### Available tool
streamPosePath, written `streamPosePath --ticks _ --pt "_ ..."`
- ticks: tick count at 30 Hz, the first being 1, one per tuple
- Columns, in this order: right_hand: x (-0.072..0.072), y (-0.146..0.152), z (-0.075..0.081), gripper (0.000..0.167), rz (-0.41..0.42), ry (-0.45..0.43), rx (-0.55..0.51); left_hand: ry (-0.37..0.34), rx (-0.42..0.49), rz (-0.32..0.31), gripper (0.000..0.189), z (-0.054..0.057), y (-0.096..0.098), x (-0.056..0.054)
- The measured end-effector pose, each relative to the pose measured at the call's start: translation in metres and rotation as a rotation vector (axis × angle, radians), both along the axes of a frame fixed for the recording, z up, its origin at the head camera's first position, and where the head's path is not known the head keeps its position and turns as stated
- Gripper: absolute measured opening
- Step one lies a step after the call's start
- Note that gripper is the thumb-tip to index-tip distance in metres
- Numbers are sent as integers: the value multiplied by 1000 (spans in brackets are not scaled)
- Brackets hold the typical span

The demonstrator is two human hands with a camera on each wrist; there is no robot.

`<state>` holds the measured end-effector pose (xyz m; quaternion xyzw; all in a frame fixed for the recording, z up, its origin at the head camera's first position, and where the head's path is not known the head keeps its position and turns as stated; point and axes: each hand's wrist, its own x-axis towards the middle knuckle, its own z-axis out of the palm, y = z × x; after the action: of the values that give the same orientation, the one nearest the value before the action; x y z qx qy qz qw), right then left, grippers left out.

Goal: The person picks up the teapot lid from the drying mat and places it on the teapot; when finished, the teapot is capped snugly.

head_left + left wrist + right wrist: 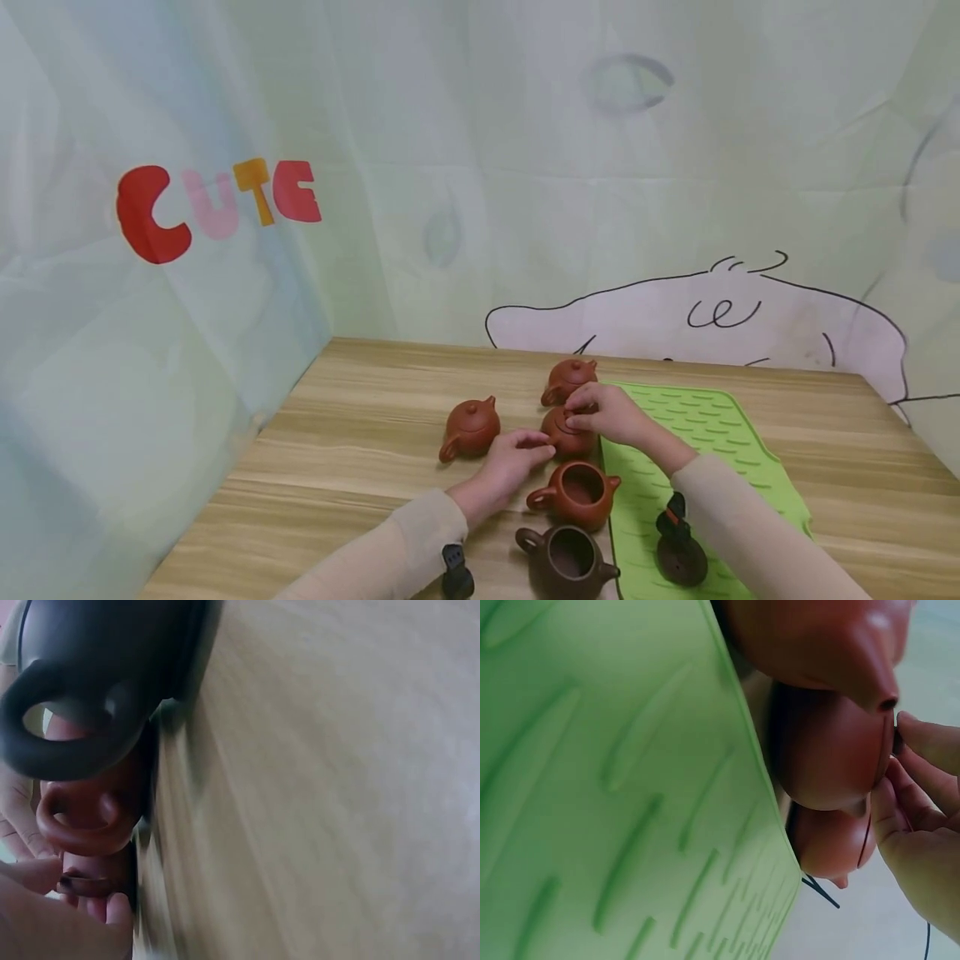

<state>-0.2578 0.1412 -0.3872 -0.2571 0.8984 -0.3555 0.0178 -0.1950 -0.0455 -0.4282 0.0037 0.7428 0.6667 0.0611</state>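
My left hand (513, 462) pinches the handle of a reddish-brown clay teapot (558, 443). In the left wrist view, thumb and fingers close around that handle (90, 885). From the other side my right hand (611, 412) pinches the knob of the same teapot's lid; in the right wrist view the lid (885, 754) sits on the pot's rim. Nearer me stands a lidless reddish teapot (600, 508), then a dark brown lidless teapot (555, 579). Behind the held one is a lidded teapot (562, 379), and another lidded teapot (474, 432) stands to the left.
A green ridged mat (675, 408) lies right of the row of teapots, its edge close beside them. On it is a dark round lid (684, 567), below my right forearm. The wooden table (337, 425) meets a printed cloth backdrop (420, 267) at the back and left.
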Motion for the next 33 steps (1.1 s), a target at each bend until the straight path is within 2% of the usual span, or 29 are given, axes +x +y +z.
streamPosePath --ticks 6,9,15,19,25,33 --pt "1 9 13 24 17 -13 -48 5 -15 -25 29 8 -6 4" --pt "7 18 23 29 -8 -37 -70 15 -8 -33 31 13 -10 8" --pt "30 40 43 36 -40 -97 -133 31 -35 -59 32 22 -19 17" --pt "49 56 49 35 -34 -76 -161 71 -47 -80 33 27 -24 24" --pt "77 78 45 31 -32 -31 -201 82 -19 -126 36 30 -31 32" --pt "107 100 25 24 -28 32 -231 40 -24 -181 37 29 -41 54"
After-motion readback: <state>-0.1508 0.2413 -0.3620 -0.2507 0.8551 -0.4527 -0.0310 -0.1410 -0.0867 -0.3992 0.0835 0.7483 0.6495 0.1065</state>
